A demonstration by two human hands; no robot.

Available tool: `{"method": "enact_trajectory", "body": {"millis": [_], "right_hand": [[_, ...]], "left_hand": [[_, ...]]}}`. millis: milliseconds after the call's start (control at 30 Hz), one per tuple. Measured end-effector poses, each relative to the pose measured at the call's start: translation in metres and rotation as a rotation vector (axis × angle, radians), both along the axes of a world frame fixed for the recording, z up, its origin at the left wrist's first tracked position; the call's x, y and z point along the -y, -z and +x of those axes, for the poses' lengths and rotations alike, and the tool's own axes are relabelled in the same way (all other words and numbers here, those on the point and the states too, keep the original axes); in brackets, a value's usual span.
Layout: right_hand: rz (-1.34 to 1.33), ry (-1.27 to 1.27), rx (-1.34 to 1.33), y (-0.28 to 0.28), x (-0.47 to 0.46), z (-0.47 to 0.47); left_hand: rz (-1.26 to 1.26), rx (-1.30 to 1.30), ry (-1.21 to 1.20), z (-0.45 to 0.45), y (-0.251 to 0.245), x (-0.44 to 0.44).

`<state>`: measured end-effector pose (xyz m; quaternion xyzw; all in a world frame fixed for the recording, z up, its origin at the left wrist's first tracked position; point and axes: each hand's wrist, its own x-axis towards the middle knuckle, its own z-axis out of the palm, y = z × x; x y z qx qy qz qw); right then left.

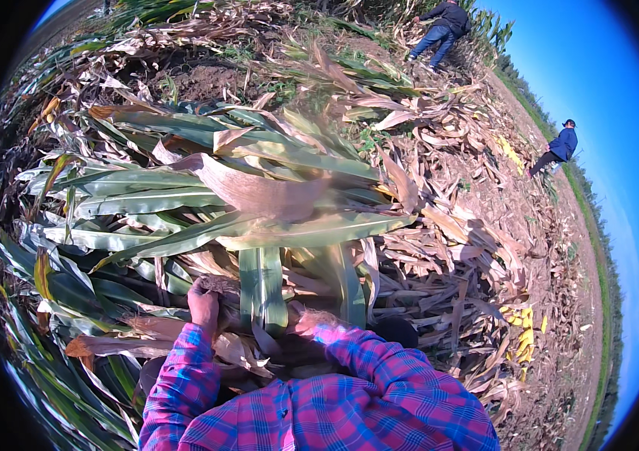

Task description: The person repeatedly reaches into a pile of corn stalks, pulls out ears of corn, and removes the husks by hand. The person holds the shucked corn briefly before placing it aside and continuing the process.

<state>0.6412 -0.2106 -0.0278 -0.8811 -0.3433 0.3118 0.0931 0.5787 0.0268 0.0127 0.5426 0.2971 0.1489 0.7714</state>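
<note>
My left hand (203,307) is closed around a dull brown piece of dried corn plant (220,283), perhaps an ear's husk or silk. Just right of it, a broad green corn leaf (263,287) hangs between my hands. My right hand (303,321) is low beside that leaf, its fingers partly hidden by foliage and shadow. Reddish-brown corn silk (322,317) shows at the right wrist; whether that hand grips anything is unclear. Cut corn stalks with long green leaves (150,200) lie in front of me, with a curled dry leaf (263,189) on top.
Dry husks and stalks (437,282) cover the ground to the right. Husked yellow corn ears (522,335) lie in a pile there, with more yellow ears (508,152) farther off. One person (443,31) is at the standing corn; another person (561,145) stands far right.
</note>
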Motion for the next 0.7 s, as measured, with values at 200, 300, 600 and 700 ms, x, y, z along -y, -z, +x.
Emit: {"method": "enact_trajectory", "body": {"millis": [200, 300, 600, 700], "right_hand": [[0.062, -0.12, 0.046, 0.002, -0.053, 0.008], [0.022, -0.142, 0.027, 0.006, -0.048, 0.006], [-0.095, -0.237, 0.001, -0.026, -0.015, -0.002], [-0.118, -0.263, -0.013, -0.035, -0.01, -0.003]], "left_hand": [[-0.497, 0.066, 0.071, 0.0, -0.023, 0.008], [-0.617, 0.109, 0.015, 0.001, -0.029, 0.01], [-0.378, 0.048, -0.005, -0.007, -0.024, 0.0], [-0.444, -0.024, -0.017, -0.005, -0.027, 0.0]]}}
